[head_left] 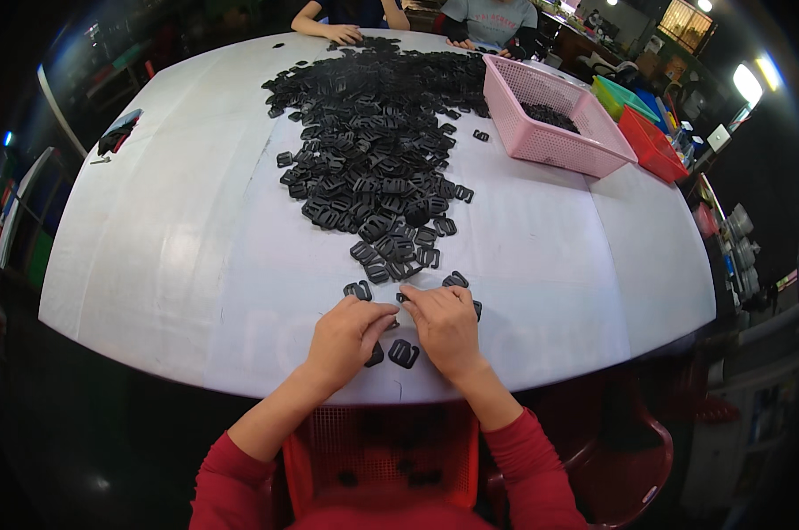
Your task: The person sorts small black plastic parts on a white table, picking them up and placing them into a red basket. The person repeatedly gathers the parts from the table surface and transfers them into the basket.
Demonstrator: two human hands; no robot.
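Observation:
A large heap of black plastic strap buckles (373, 168) runs down the middle of the white table (178, 238) toward me. My right hand (445, 329) pinches a black buckle (403, 298), mostly hidden by its fingers. Close beside it, my left hand (348, 337) is closed in a pinch, with a small dark bit at its fingertips that I cannot make out. Between my wrists a loose buckle (404, 353) lies flat, and another buckle (375, 355) is partly covered by my left hand. Just beyond my hands are two more buckles, one (358, 290) left and one (455, 279) right.
Under the table edge, at my lap, a red basket (298, 459) holds some dark pieces. A pink basket (559, 159) with black pieces stands at the back right, beside green (627, 97) and red (651, 146) baskets. Two people sit across; one person's hand (342, 34) touches the heap.

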